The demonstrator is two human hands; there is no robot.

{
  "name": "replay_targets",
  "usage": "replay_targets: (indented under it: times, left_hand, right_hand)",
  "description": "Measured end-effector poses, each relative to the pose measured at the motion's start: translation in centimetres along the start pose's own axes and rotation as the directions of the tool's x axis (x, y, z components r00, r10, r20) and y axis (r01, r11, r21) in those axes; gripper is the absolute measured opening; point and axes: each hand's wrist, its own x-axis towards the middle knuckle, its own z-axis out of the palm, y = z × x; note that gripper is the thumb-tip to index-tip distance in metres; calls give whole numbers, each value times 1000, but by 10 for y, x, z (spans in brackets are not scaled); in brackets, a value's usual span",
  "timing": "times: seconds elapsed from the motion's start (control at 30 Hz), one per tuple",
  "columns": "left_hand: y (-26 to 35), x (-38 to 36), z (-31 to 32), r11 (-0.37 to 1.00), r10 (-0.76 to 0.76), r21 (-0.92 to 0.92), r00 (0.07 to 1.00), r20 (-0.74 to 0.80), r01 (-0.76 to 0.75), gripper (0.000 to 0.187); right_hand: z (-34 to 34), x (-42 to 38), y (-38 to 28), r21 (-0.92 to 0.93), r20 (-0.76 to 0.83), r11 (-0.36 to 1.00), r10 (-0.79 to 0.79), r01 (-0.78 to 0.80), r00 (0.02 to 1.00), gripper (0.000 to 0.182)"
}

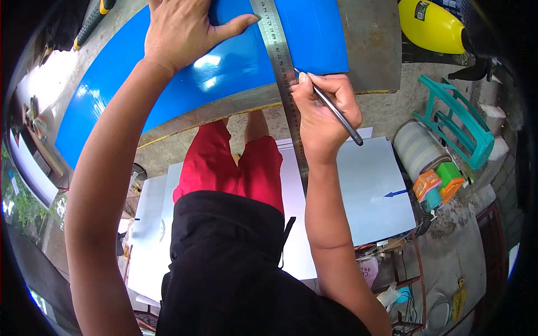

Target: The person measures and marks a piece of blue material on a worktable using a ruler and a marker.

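Note:
A long metal ruler (pixel 276 42) lies across a glossy blue sheet (pixel 235 67) and reaches past its near edge. My left hand (pixel 182 28) rests flat on the sheet left of the ruler, fingers spread, its thumb touching the ruler's left edge; its fingertips are cut off by the top of the view. In my right hand (pixel 330 112) is a slim dark pen (pixel 339 116), pinched between thumb and fingers. The pen's tip points at the ruler's right edge, near the sheet's near edge.
Under the blue sheet is a worktable (pixel 372 45). White panels (pixel 367 196) lie behind me, one with a blue arrow. At the right are a green plastic stool (pixel 457 126), a yellow rounded object (pixel 431 25), a roll (pixel 417 145) and small orange and green containers (pixel 448 176).

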Motion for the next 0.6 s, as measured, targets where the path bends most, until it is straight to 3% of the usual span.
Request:
replay_targets:
  times: [0.07, 0.13, 0.3, 0.43, 0.6]
  left_hand:
    - [0, -1, 1, 1000, 1, -1, 1000, -1, -1, 96]
    - [-1, 0, 0, 1000, 2, -3, 1000, -4, -2, 96]
    - [-1, 0, 0, 1000, 4, -8, 1000, 2, -4, 97]
    - [1, 0, -1, 1000, 0, -19, 1000, 4, 0, 97]
    - [1, 1, -2, 1000, -11, -8, 1000, 7, 11, 97]
  right_hand:
    - [1, 1, -5, 14, -43, 1000, 2, -2, 999, 18]
    - [-4, 3, -16, 278, 5, 928, 257, -248, 966, 16]
    - [-18, 1, -19, 437, 33, 866, 255, -243, 966, 12]
    - [-34, -6, -20, 355, 23, 917, 183, -180, 983, 5]
    - [-46, -18, -27, 320, 19, 931, 180, -176, 984, 12]
